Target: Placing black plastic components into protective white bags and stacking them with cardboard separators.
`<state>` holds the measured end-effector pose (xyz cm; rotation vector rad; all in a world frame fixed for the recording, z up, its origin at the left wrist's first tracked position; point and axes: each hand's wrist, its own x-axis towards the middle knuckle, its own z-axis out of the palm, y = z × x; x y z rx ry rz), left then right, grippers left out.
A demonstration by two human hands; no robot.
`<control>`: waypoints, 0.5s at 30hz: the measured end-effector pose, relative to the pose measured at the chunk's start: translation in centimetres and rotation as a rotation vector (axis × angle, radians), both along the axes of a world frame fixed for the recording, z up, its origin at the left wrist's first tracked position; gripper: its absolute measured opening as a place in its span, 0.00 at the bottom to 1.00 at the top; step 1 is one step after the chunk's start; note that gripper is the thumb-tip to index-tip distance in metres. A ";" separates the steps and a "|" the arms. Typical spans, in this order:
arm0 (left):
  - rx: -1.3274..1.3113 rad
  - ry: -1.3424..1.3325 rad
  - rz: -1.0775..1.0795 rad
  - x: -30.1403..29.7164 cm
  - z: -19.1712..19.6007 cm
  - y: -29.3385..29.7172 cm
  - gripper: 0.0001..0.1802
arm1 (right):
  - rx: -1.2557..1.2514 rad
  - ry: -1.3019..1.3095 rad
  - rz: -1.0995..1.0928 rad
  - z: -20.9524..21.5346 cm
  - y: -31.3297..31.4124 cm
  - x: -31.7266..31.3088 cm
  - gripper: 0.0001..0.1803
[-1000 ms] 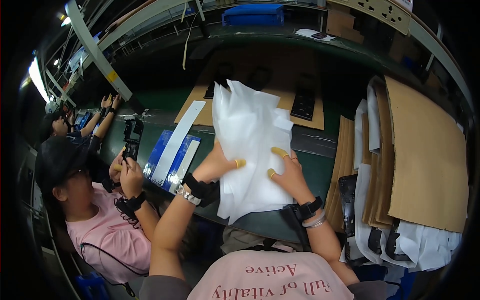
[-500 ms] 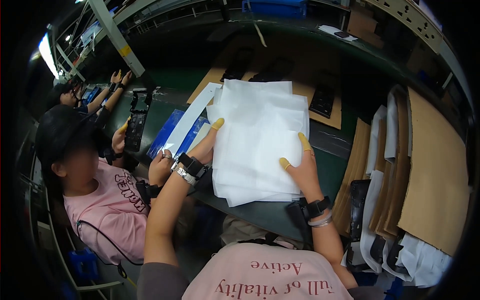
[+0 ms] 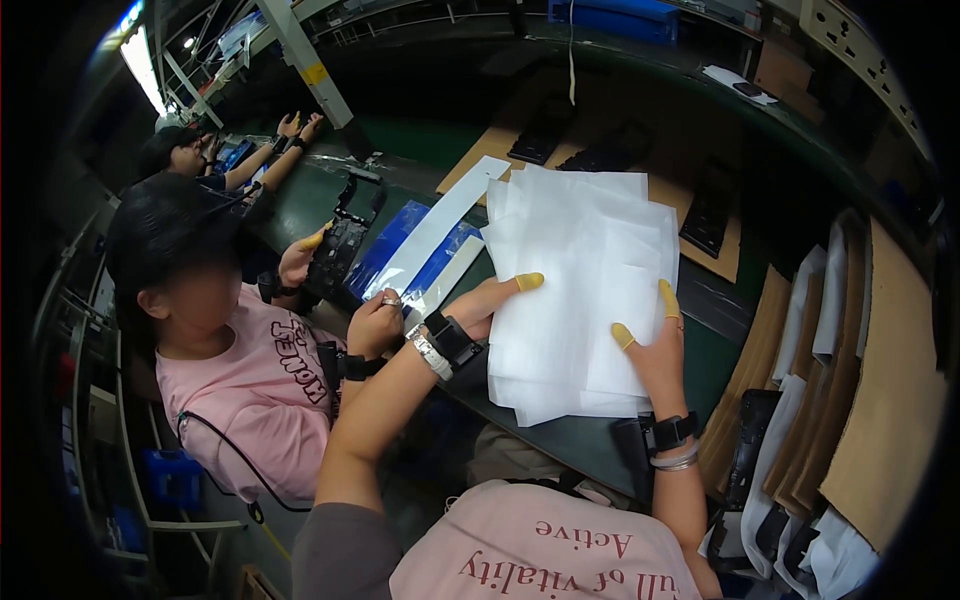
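Observation:
A loose stack of thin white sheets [image 3: 580,230] is held between my two hands, over the near edge of the dark green table. My left hand [image 3: 494,302] grips the stack's left side, its thumb in a yellow finger cot on top and its other fingers mostly hidden. At the lower right, my right hand [image 3: 655,350] holds the sheets, with two fingertips in yellow cots lying on the top sheet. The sheets' edges are uneven and fanned out.
Black plastic frames [image 3: 710,205] lie on a flat cardboard sheet [image 3: 733,262] behind the stack. Upright cardboard dividers [image 3: 880,370] with white sheets and black parts stand at my right. At my left a co-worker holds a black frame [image 3: 345,240], beside a blue-and-white package [image 3: 405,250].
The whole view has shifted, so things sit further right in the picture. My left thumb reaches further in over the sheets. The co-worker's black frame has tilted.

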<state>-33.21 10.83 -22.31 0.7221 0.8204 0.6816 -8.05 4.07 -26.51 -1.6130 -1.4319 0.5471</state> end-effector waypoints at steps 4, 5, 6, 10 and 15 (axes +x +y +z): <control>0.029 0.080 -0.068 -0.6 -0.6 -0.2 0.32 | -0.008 -0.002 0.010 -0.4 0.1 0.2 0.48; 0.093 0.093 -0.077 -0.7 -0.8 -0.3 0.31 | 0.040 -0.004 0.018 -0.7 0.2 0.3 0.47; 0.089 0.092 -0.074 -0.9 -1.2 -0.3 0.31 | 0.087 -0.006 0.026 -0.9 0.2 0.3 0.47; 0.197 0.337 0.039 -0.8 -0.6 0.1 0.30 | 0.007 0.021 0.034 -0.8 0.3 -0.1 0.45; 0.359 0.294 0.324 -2.8 2.4 3.8 0.22 | -0.007 0.104 -0.040 -1.2 0.6 0.2 0.40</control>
